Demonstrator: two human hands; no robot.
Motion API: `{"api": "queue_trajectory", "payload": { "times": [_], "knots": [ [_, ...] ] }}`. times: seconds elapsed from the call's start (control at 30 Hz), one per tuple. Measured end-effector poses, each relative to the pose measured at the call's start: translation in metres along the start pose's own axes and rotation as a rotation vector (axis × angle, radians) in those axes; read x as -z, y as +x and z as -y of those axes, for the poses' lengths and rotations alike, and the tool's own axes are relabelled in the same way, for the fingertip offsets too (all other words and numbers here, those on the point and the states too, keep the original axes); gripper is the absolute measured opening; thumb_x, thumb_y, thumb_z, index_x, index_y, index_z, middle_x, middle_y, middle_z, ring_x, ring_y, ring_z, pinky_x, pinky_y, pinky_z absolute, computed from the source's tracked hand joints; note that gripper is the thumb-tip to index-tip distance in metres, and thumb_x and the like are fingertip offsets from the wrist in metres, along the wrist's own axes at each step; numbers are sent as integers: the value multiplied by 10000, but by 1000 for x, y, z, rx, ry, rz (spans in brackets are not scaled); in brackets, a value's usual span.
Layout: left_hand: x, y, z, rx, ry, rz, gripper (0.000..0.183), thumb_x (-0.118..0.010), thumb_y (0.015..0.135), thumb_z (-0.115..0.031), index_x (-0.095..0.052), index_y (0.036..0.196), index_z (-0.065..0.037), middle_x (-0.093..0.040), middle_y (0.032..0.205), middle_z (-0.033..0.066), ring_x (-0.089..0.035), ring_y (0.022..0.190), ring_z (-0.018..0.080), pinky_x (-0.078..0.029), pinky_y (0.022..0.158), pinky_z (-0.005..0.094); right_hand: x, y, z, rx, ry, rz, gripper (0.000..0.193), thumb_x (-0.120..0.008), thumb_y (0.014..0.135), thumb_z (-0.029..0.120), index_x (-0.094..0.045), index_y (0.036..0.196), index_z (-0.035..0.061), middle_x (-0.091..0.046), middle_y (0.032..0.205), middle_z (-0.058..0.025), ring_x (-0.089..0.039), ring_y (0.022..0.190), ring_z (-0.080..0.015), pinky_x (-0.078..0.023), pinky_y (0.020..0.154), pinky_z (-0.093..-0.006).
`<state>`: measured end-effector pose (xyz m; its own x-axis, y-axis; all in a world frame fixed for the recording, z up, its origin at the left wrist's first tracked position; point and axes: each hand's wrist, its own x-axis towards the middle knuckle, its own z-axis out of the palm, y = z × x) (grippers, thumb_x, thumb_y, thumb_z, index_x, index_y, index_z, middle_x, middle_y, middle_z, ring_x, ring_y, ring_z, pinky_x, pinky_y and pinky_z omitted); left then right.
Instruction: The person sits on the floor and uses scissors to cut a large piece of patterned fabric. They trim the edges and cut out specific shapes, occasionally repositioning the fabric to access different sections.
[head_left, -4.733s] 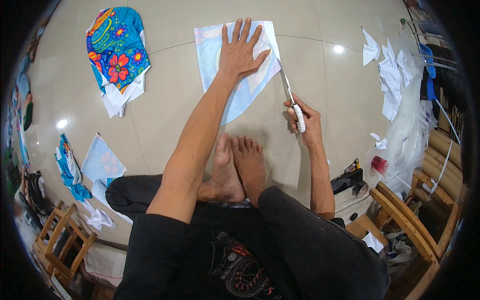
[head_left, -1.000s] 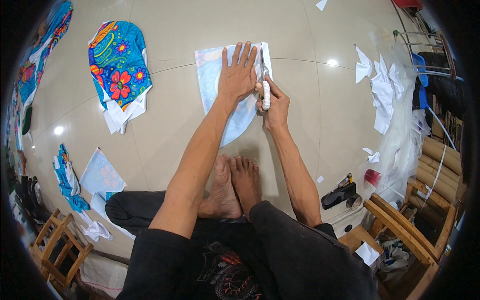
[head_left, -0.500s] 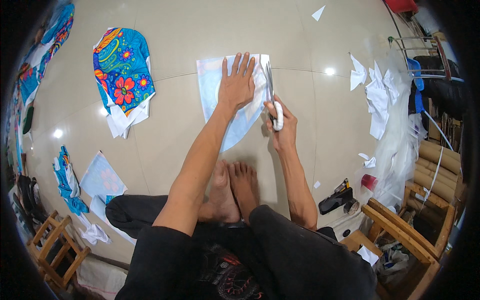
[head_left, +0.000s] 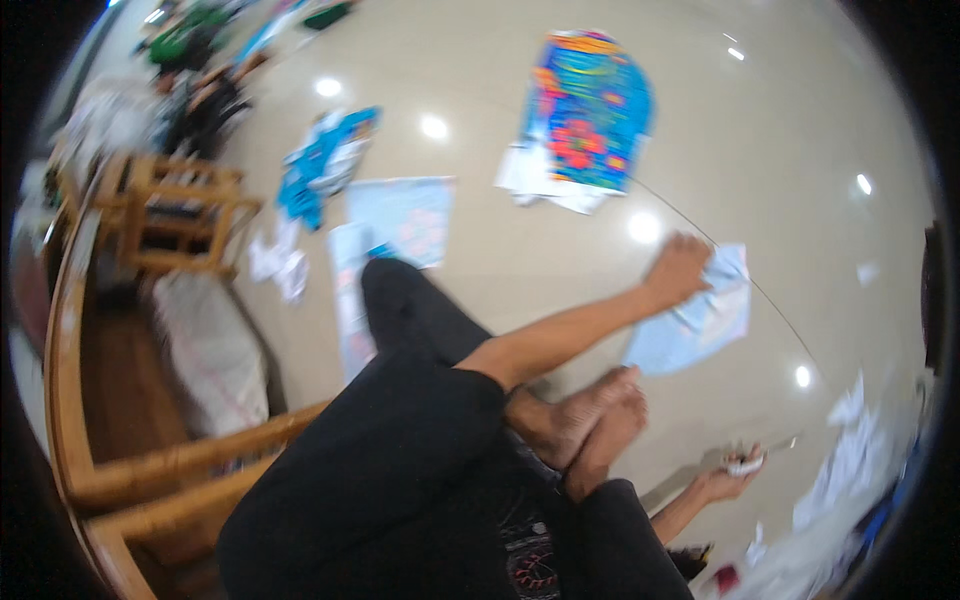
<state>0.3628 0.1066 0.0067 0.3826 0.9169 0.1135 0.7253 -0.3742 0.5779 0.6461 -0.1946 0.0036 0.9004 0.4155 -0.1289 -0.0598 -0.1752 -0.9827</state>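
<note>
My left hand (head_left: 682, 266) has its fingers curled down on the top edge of a pale blue fabric piece (head_left: 690, 335), pinching it. The cloth is bunched under the hand and its lower part lies on the tiled floor. Off to the lower right, apart from the fabric, my right hand (head_left: 727, 485) is wrapped round the white handles of a pair of scissors (head_left: 745, 464). Their blades point right, blurred by motion. Beyond my left hand lies a stack of bright floral fabric pieces (head_left: 588, 125) with white undersides showing.
More pale blue fabric (head_left: 405, 215) lies left of my knee, near a crumpled blue-and-white cloth (head_left: 322, 165). A wooden stool (head_left: 185, 215), a wooden frame (head_left: 200, 460) and a white sack (head_left: 212, 350) stand at left. White scraps (head_left: 845, 460) lie at lower right.
My view has swung to the left. My left hand has gone from lying flat on the fabric to gripping it. My right hand has carried the scissors away from the fabric's edge.
</note>
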Motion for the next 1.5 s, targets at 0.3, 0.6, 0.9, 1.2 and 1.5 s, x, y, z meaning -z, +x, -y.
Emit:
{"api": "queue_trajectory", "payload": {
  "times": [0.3, 0.6, 0.9, 1.2, 1.5],
  "knots": [
    [136, -153, 60, 649, -641, -467, 382, -698, 1002, -245, -582, 1265, 6, -675, 1186, 225, -635, 1196, 394, -493, 1014, 461, -46, -28, 26, -39, 88, 99, 340, -605, 1068, 214, -724, 1299, -5, -679, 1024, -49, -516, 670, -129, -401, 567, -251],
    [323, -280, 210, 1150, -56, -688, 524, -712, 974, -179, -492, 1408, 16, -636, 1334, 320, -625, 1253, 453, -516, 1012, 513, -75, -20, 21, -46, 152, 188, 366, -566, 1082, 255, -720, 1317, 21, -729, 1240, -86, -513, 705, -118, -413, 607, -242],
    [284, -252, 281, 1063, 325, -366, 1268, -791, 819, -640, -147, 1675, 38, -140, 1725, 341, -128, 1589, 548, -210, 1191, 769, -77, -38, 1, -27, -177, 274, 433, -576, 1085, 190, -614, 1490, 41, -728, 1173, -78, -529, 718, -129, -433, 603, -270],
    [260, -225, 308, 988, 210, -57, 1508, -754, 677, -890, -125, 1687, 36, -71, 1746, 326, -58, 1615, 522, -136, 1201, 794, -80, -53, 8, 92, -351, 398, 459, -563, 1071, 89, -590, 1528, 54, -756, 1175, -64, -553, 662, -111, -459, 575, -262],
    [402, -235, 421, 1286, 647, -897, 1487, -810, 664, -834, -91, 1716, -66, -105, 1764, 271, -381, 1507, 520, -401, 1136, 685, -91, -56, -4, 311, -486, 443, 538, -652, 1040, 179, -549, 1541, 15, -688, 1261, -161, -587, 924, -203, -460, 771, -353]
  ]
}}
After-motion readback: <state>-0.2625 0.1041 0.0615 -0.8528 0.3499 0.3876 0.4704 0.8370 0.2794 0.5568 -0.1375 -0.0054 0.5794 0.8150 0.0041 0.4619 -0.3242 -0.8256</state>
